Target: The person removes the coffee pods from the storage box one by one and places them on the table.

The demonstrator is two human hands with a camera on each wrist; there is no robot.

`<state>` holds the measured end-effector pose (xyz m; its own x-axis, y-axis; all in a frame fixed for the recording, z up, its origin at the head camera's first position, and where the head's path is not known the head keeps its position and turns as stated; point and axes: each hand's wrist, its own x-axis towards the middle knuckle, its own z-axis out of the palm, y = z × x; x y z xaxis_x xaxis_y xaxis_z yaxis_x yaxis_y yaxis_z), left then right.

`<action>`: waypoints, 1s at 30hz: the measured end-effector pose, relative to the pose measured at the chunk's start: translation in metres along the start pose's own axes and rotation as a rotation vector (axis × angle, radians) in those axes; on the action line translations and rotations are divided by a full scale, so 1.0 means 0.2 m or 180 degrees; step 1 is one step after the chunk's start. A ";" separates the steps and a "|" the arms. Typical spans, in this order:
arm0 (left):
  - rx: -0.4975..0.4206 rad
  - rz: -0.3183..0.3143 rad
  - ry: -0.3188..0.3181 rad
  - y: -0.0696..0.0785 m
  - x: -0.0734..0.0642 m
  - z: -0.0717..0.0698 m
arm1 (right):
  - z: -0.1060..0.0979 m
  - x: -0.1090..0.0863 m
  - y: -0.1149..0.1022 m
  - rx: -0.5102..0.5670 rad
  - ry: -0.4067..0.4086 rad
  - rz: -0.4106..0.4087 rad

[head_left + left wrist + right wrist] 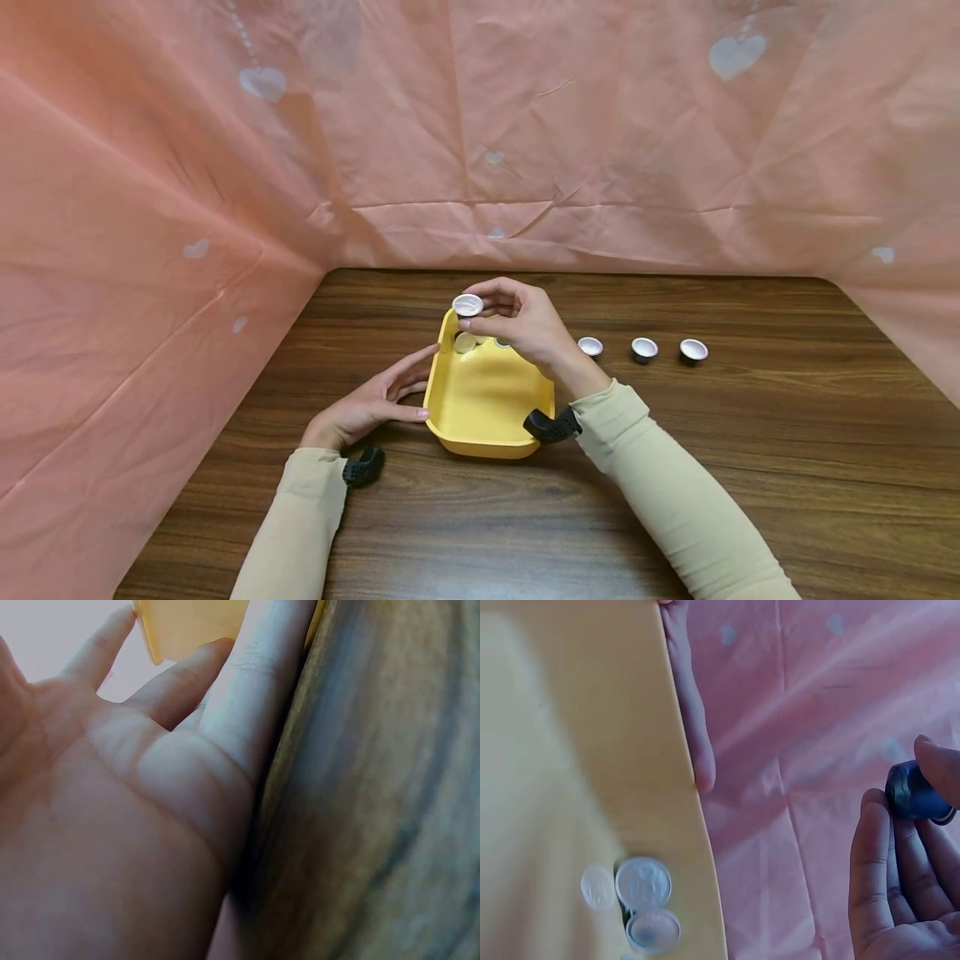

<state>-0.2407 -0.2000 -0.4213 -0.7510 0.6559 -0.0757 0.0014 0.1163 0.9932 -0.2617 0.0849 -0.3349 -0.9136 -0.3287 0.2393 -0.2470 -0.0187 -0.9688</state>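
Note:
My right hand (534,327) pinches a small coffee capsule (467,306) between thumb and fingers, above the far left corner of a yellow tray (487,404). In the right wrist view the capsule's body (913,792) looks dark blue and shiny; in the head view its pale foil lid faces up. My left hand (367,410) touches the tray's left wall with spread, fairly straight fingers, its lower edge near the wood. Inside the tray's far end lie several capsules (643,883), partly hidden by my right hand in the head view.
Right of the tray, three more capsules stand in a row on the wooden table (750,467): a near one (590,346), a middle one (644,349) and a far one (693,351). Pink cloth (600,150) with pale hearts hangs behind and at both sides.

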 end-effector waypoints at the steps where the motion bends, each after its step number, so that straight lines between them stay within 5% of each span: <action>1: 0.0001 0.0003 -0.0001 0.00 0.00 0.00 | -0.01 -0.01 0.00 -0.0019 0.0010 -0.0003; 30: -0.0011 0.0013 0.0023 -0.01 -0.02 -0.03 | -0.41 -0.26 0.16 -0.0335 0.0452 0.0275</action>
<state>-0.2417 -0.2063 -0.4229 -0.7558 0.6509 -0.0710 0.0024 0.1111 0.9938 -0.2481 0.1787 -0.3724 -0.9674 -0.1882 0.1695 -0.1914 0.1049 -0.9759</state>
